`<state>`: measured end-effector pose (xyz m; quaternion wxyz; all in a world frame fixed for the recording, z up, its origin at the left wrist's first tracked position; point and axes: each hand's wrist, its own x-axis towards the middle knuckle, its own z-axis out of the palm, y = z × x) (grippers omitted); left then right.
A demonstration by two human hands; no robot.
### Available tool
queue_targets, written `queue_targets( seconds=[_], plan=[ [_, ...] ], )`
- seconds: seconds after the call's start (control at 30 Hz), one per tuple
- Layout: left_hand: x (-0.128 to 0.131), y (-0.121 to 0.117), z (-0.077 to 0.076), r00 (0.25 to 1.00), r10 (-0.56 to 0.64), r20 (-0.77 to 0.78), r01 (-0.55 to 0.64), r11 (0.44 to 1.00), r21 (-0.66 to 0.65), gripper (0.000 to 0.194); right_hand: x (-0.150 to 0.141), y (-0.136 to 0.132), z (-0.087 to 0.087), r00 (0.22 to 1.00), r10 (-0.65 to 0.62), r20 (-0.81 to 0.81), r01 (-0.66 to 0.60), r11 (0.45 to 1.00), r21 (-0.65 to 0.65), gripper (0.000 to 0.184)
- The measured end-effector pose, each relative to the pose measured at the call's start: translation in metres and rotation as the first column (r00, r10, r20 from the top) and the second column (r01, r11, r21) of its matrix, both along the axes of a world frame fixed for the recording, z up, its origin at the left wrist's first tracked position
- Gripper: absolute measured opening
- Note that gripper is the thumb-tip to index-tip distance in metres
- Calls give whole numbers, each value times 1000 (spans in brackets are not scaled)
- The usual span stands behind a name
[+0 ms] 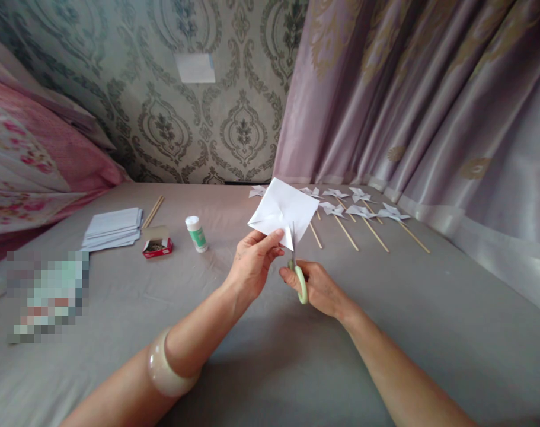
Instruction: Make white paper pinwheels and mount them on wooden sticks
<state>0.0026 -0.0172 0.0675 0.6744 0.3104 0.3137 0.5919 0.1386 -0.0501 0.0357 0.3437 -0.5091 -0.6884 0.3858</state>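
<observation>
My left hand (254, 261) pinches a white square of paper (285, 204) near its lower edge and holds it up in the air. Creases run across the sheet, and one slit or fold shows toward its left corner. Scissors (302, 284) with pale green handles are in my right hand (323, 287), fingers closed around the loops. Their blades point up and lie at the paper's lower corner, just right of my left thumb. Whether the blades are fully closed is hard to make out.
Several paper pinwheels (361, 212) on wooden sticks lie at the back right. At the left are a stack of white paper (112, 228), thin sticks (153, 211), a small red open box (157, 248), a glue stick (196, 234) and a blurred packet (51, 296). Curtains (385, 89) hang behind.
</observation>
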Motion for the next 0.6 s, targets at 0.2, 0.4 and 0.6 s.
queue_targets(
  seconds=[0.2, 0.4, 0.6],
  plan=[
    [-17, 16, 6, 994, 106, 16, -107, 993, 45, 22, 2, 2, 2, 999, -42, 13, 42, 999, -2, 48],
    [-17, 20, -1, 994, 35, -108, -37, 999, -13, 25, 22, 15, 2, 866, -420, -269, 446, 894, 39, 57],
    [-12, 17, -11, 966, -44, -256, 46, 999, 1, 27, 35, 21, 4, 798, -425, -427, 488, 871, 45, 46]
  ],
)
